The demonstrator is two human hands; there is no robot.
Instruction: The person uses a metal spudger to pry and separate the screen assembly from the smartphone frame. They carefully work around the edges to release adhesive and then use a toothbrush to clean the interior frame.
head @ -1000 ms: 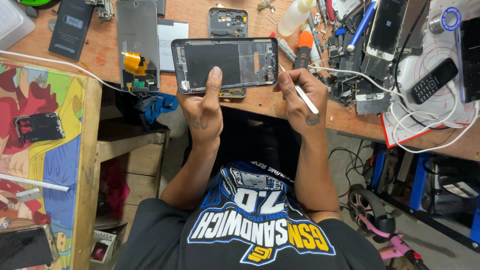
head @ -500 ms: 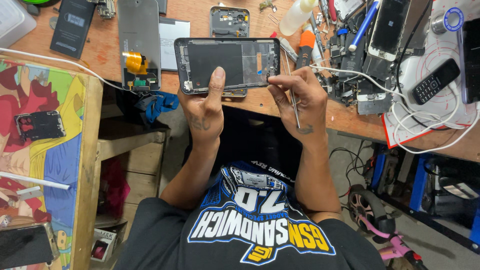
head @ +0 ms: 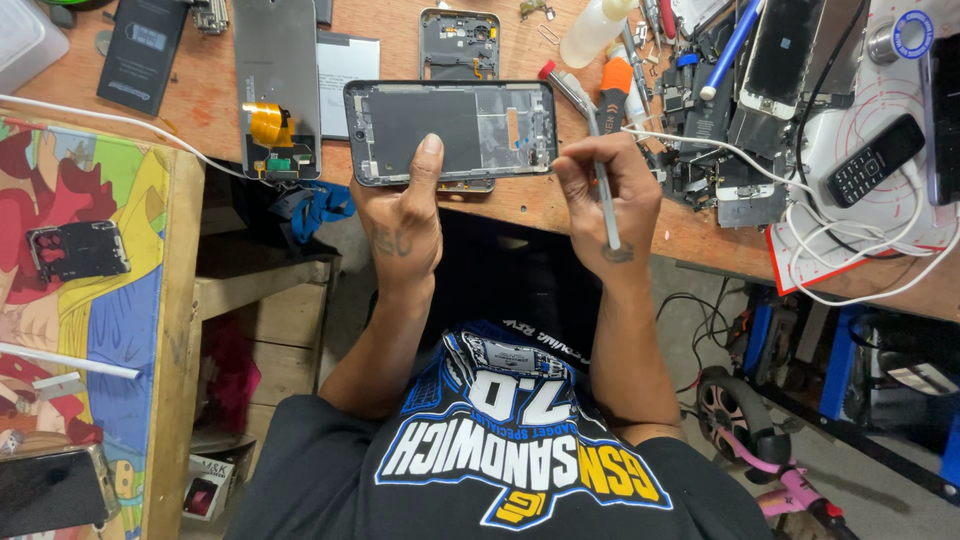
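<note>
My left hand (head: 402, 215) holds an opened phone frame (head: 450, 130) by its lower edge, thumb pressed on the dark inner plate. The frame lies lengthwise over the near edge of the wooden workbench (head: 520, 205). My right hand (head: 600, 195) grips a thin metal tool (head: 603, 195) like a pen. It rests just right of the frame's right end, fingertips touching that edge. The tool's tip is hidden by my fingers.
A grey back panel with a yellow flex strip (head: 275, 85) lies left of the frame, a smaller frame (head: 458, 40) behind it. An orange screwdriver (head: 612, 90), phone parts, a black keypad phone (head: 875, 160) and white cables (head: 860, 250) crowd the right. A colourful side table (head: 90, 300) stands left.
My right hand has moved up from the bench edge to the right end of the frame, swinging the tool from slanted to nearly upright. My left hand keeps its hold.
</note>
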